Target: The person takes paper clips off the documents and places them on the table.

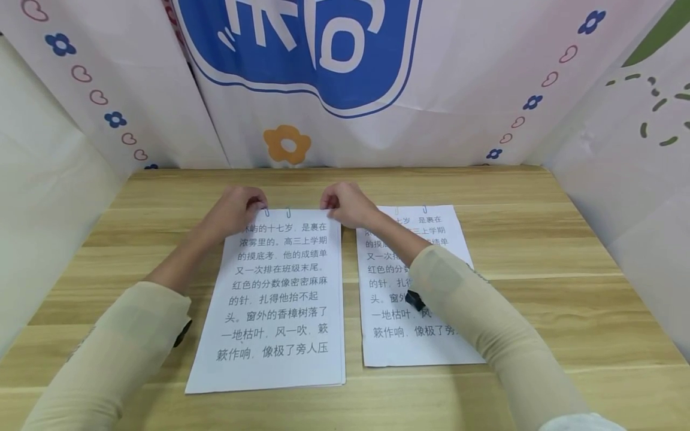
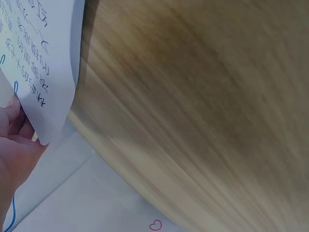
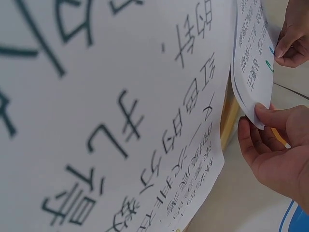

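Observation:
A stack of printed sheets (image 1: 280, 371) lies left of centre, with two paper clips on its top edge, one of them a blue paper clip (image 2: 16, 88). My left hand (image 1: 237, 209) is at the stack's top left corner, thumb and fingers pinching the end of the blue clip. At the top right corner, my right hand (image 1: 350, 205) grips the sheets between thumb and fingers; the right wrist view shows the thumb (image 3: 270, 116) on the paper. That corner is lifted and bent a little. A green clip (image 3: 269, 66) sits between the hands.
A second printed stack (image 1: 420, 353), with clips (image 1: 424, 209) on its top edge, lies to the right, partly under my right forearm. Both stacks are on a wooden table (image 1: 566, 311). Behind it hangs a white cloth (image 1: 458, 131) with a blue emblem and an orange flower.

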The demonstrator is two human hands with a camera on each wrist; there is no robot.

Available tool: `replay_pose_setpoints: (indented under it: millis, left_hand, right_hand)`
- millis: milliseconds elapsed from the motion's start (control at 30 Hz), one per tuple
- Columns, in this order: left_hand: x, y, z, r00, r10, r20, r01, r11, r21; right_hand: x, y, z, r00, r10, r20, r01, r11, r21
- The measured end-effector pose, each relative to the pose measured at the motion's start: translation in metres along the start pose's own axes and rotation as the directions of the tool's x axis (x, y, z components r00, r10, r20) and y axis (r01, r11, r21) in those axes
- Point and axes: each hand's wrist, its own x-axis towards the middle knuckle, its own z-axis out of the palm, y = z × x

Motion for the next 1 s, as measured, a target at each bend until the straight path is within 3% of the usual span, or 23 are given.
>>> replay_pose_setpoints:
  millis: [433, 1000]
  left_hand:
    - [-0.0003, -0.0039, -0.0012, 0.991, -0.117, 0.060, 0.126, 0.978, -0.165]
    - [-0.0018, -0.0079, 0.0010, 0.988, -0.135, 0.072, 0.148, 0.964, -0.223]
  right_hand:
    - [-0.0016, 0.0020, -0.0024, 1.000, 0.013, -0.008, -0.012, 1.000, 0.011]
    - [-0.0006, 0.0044, 0.0006, 1.000, 0.019, -0.014, -0.019, 0.999, 0.030]
